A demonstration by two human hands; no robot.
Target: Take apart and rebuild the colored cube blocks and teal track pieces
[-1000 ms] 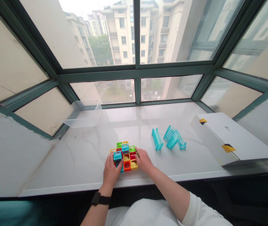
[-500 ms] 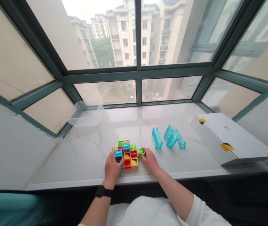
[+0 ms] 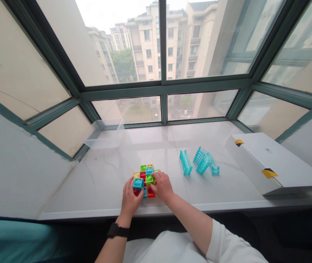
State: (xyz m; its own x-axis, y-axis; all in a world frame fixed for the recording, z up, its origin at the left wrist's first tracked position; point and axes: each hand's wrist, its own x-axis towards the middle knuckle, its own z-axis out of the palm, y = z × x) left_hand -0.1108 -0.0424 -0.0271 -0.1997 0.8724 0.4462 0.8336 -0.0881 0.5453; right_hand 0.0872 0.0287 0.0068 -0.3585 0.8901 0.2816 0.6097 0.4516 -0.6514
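A cluster of small coloured cube blocks in red, orange, yellow, green and blue sits on the white marble window ledge, near its front edge. My left hand rests against the cluster's left front side, fingers touching a blue block on the upper layer. My right hand pinches a green block over the middle of the cluster. Part of the cluster's front right is hidden under my right hand.
Several clear turquoise ribbed track pieces lie to the right of the blocks. A long white cardboard box with yellow-black tape lies at the far right. A clear plastic tub stands at the back left by the window frame.
My right hand picked up a green block from the cluster's right side and carried it left, over the middle of the cluster. My left hand stayed on the cluster's left side.
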